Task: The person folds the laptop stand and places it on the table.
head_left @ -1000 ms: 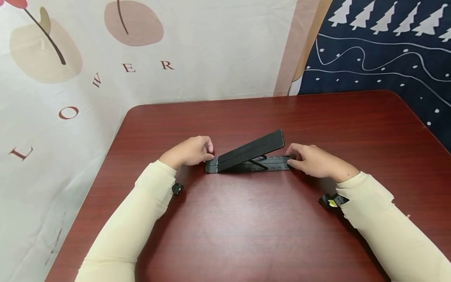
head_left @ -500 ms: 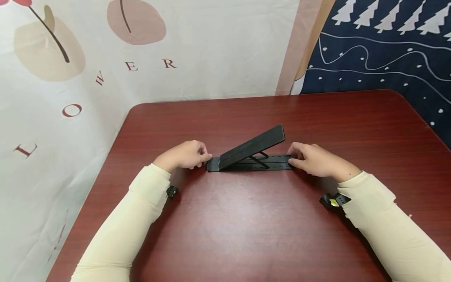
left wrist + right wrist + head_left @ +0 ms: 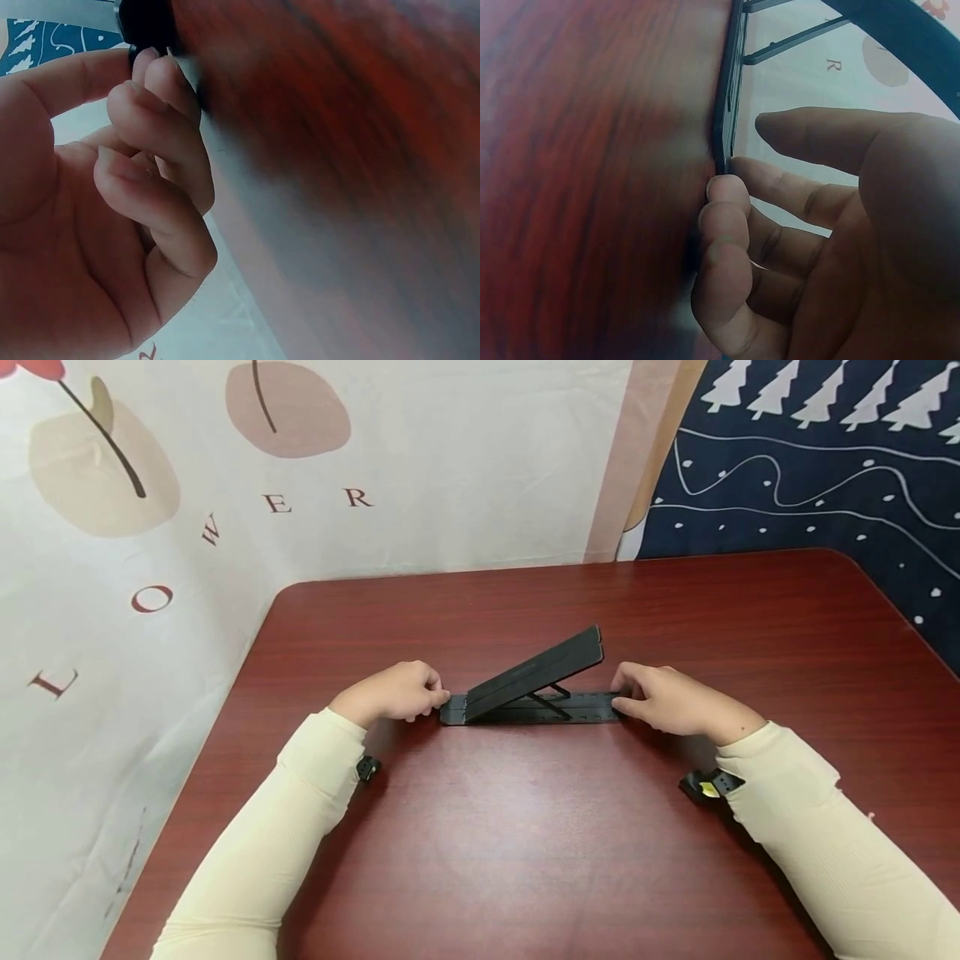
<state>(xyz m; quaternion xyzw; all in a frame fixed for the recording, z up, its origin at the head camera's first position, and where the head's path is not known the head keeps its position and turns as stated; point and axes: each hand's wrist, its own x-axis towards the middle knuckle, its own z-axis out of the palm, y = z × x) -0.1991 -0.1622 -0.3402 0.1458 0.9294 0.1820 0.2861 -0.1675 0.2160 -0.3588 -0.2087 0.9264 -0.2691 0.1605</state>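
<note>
A black folding stand (image 3: 525, 681) lies across the table, its slotted base (image 3: 592, 707) low on the wood. Two thin struts prop its upper plate, which rises toward the right. At the left end, my left hand (image 3: 393, 692) pinches the base with thumb and index finger. The left wrist view has the stand's dark end (image 3: 146, 22) at those fingertips, with the other fingers curled loosely. My right hand (image 3: 663, 700) holds the opposite end. In the right wrist view its fingers curl against the base's tip (image 3: 724, 135), while the thumb hovers over the top side, apart from it.
The reddish-brown table (image 3: 480, 852) has rounded far corners. Behind it hang a pale cloth (image 3: 465, 460) with printed letters and a dark blue cloth (image 3: 795, 477) with white trees. A small black wrist camera (image 3: 367, 767) sits under the left cuff, another (image 3: 708, 786) under the right.
The left hand has shifted slightly left and toward me, onto the base's end. The stand's upper plate has risen a little. My right hand has stayed at the right end.
</note>
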